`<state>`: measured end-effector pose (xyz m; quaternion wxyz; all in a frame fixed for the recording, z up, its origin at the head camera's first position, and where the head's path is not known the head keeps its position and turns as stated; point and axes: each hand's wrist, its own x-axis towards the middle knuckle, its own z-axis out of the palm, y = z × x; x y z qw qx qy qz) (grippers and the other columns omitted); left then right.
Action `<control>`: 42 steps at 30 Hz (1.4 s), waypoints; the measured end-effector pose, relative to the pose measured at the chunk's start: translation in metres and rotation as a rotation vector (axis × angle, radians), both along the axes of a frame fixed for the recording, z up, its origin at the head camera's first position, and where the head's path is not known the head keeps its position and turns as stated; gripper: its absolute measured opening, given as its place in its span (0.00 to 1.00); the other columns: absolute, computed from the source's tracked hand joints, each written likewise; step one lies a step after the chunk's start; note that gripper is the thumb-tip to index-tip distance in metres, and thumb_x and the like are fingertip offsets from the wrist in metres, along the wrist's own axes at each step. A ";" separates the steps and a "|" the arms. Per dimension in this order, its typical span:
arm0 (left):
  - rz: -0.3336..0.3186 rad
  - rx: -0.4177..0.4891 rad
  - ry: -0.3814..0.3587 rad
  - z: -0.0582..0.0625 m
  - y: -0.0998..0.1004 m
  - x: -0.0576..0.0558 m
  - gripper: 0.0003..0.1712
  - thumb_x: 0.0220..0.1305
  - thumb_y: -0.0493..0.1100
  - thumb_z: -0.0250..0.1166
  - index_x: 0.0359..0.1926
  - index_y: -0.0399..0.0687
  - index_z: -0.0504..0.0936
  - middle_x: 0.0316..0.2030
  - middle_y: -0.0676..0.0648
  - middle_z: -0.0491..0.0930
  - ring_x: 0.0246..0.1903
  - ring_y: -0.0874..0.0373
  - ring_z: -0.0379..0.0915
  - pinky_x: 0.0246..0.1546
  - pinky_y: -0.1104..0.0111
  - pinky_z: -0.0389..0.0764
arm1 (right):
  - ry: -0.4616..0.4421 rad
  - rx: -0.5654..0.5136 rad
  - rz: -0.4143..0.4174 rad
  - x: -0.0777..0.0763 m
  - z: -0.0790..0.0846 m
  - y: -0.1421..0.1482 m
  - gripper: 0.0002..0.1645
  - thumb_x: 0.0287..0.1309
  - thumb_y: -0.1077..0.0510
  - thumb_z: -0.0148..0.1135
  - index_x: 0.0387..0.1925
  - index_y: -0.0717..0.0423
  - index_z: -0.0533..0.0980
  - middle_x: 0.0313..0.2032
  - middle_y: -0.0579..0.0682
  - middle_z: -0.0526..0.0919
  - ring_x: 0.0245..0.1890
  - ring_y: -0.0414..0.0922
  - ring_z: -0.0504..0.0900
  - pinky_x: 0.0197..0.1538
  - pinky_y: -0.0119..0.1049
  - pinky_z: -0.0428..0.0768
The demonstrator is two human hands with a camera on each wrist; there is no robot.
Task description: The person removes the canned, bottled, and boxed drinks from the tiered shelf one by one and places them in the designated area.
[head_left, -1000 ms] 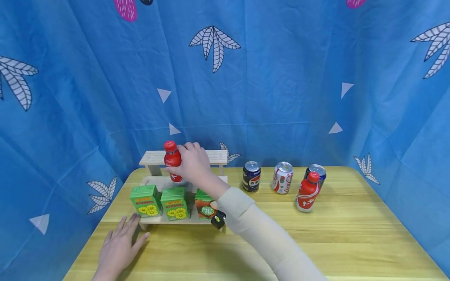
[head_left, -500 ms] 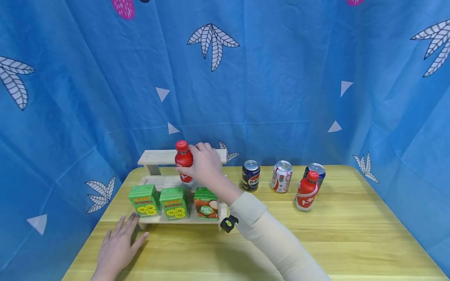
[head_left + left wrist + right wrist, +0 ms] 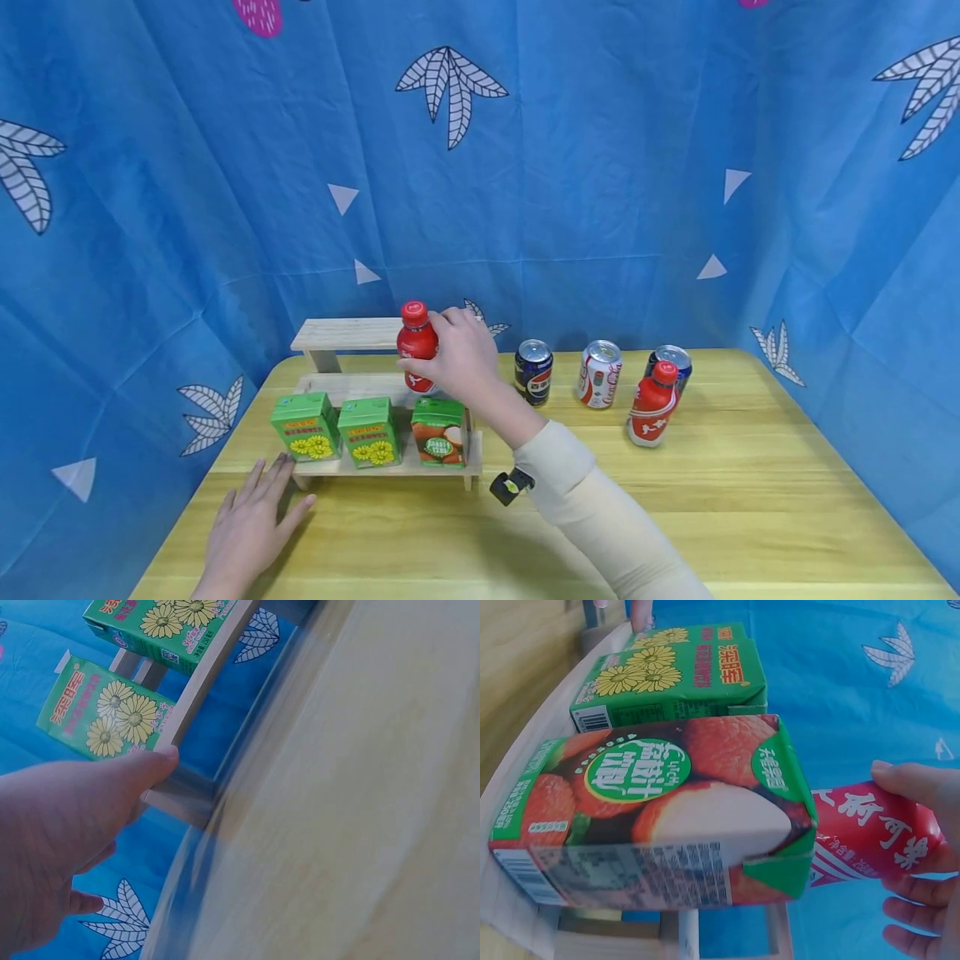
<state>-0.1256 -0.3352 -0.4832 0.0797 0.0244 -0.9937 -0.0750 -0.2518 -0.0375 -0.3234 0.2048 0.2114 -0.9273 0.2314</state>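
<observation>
Your right hand — thumb and fingers gripping the red bottle — has shifted it rightward along the rack; it now looks nearly lined up behind the lychee carton below those fingers. Left hand: fingers spread, at the rack's left end.

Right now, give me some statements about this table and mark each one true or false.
1. The right hand grips a red bottle. True.
2. Three cartons stand on the front shelf of the wooden rack. True.
3. All the cans are on the rack. False: the three cans stand on the table.
4. The left hand holds a carton. False: the left hand rests by the rack's front left corner.
5. A second red bottle partly hides a can. True.
</observation>
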 end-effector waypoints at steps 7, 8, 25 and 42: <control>-0.003 -0.007 -0.002 0.002 -0.001 0.001 0.48 0.65 0.71 0.52 0.72 0.41 0.61 0.71 0.34 0.61 0.70 0.32 0.52 0.63 0.28 0.53 | 0.012 -0.043 -0.024 0.005 -0.002 0.017 0.41 0.44 0.33 0.73 0.54 0.53 0.77 0.48 0.51 0.82 0.50 0.48 0.76 0.46 0.43 0.82; -0.003 -0.008 0.000 0.002 -0.002 0.001 0.48 0.65 0.71 0.52 0.72 0.41 0.61 0.71 0.35 0.61 0.70 0.32 0.52 0.63 0.28 0.52 | 0.016 -0.047 -0.028 0.005 -0.003 0.020 0.41 0.44 0.33 0.73 0.54 0.53 0.77 0.48 0.51 0.82 0.50 0.48 0.77 0.46 0.43 0.82; -0.003 0.001 0.007 0.003 0.000 0.000 0.48 0.65 0.71 0.52 0.72 0.42 0.61 0.71 0.35 0.61 0.71 0.33 0.52 0.64 0.28 0.51 | 0.062 -0.079 -0.121 0.013 -0.022 0.062 0.39 0.44 0.39 0.76 0.53 0.58 0.78 0.46 0.54 0.82 0.49 0.51 0.77 0.46 0.47 0.81; -0.006 0.005 0.010 0.000 0.000 0.000 0.47 0.65 0.70 0.53 0.72 0.42 0.61 0.71 0.35 0.61 0.71 0.32 0.52 0.64 0.28 0.52 | 0.008 -0.106 -0.215 0.021 -0.038 0.098 0.39 0.44 0.40 0.76 0.54 0.57 0.77 0.47 0.54 0.81 0.50 0.52 0.76 0.47 0.49 0.82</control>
